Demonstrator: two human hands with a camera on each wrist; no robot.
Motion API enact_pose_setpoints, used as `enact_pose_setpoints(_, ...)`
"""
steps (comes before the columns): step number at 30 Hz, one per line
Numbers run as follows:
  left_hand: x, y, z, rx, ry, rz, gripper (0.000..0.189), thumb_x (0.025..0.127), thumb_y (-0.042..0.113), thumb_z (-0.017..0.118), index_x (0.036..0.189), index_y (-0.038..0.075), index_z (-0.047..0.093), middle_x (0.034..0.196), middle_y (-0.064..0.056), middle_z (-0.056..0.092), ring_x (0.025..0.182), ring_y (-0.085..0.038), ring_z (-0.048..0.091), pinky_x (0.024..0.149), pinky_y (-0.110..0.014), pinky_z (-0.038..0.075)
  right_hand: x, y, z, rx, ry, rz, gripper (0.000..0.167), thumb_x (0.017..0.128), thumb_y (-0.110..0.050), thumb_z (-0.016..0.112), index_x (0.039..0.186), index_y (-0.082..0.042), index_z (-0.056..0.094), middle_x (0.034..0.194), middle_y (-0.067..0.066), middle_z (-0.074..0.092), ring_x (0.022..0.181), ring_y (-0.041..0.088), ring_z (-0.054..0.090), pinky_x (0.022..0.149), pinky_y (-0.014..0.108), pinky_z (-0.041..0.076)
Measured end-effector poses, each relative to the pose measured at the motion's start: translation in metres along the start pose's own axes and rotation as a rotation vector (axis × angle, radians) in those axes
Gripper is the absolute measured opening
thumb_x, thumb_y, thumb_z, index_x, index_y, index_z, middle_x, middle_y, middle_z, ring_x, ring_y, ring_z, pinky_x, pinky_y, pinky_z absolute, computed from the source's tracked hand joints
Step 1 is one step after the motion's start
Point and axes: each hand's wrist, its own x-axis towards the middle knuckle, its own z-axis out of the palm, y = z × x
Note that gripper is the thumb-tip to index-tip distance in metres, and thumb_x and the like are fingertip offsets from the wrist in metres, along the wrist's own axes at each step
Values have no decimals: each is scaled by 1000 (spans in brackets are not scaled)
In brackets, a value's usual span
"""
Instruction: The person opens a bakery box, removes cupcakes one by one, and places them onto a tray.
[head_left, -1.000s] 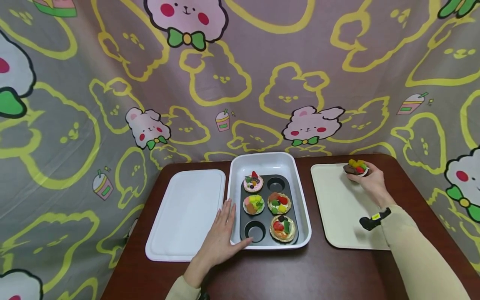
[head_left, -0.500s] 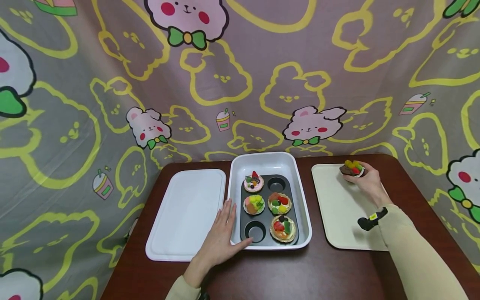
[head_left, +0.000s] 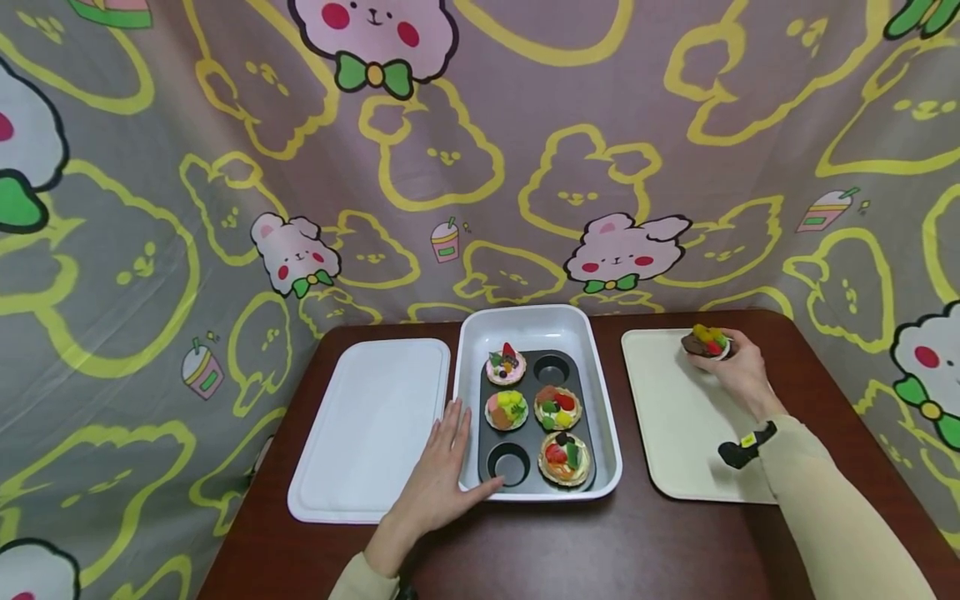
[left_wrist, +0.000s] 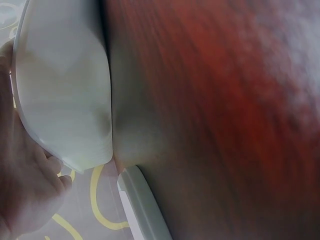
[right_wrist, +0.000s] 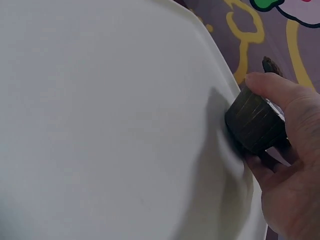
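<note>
The right hand (head_left: 737, 377) pinches a cupcake (head_left: 703, 343) near the tray's (head_left: 678, 425) far edge. The left hand (head_left: 441, 477), fingers straight, thumb spread, touches the pan's (head_left: 536, 327) near left corner.

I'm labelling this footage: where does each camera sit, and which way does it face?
Head: on the head, facing forward and down at table, white pan, cream tray; left hand, right hand, sleeves show.
Left wrist: worn there, facing white pan's outside and table; part of the left hand shows.
Right wrist: worn there, facing cream tray and cupcake; the right hand shows.
Head and right wrist share cream tray, cupcake, right hand.
</note>
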Motion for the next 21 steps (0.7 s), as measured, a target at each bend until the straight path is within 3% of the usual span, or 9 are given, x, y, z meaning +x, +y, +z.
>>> enact_pose_setpoints(12,0,-1,1,-4,-1,-2,119,91,76,70,176,9,21,188,-10,7,176,-30,8,141,-59,19,-9,6,-6,-63,59,-34,83,99,-38,82,157,7,46,155,38,55,142,54,52,117,72,44)
enact_pose_setpoints(21,0,-1,0,-4,-2,-5,117,91,76,70,177,12,22,188,-10,7,176,-30,9,141,-60,20,-8,18,-9,-302,57,-183,82,105,-57,68,151,9,50,141,39,57,134,60,52,111,79,42)
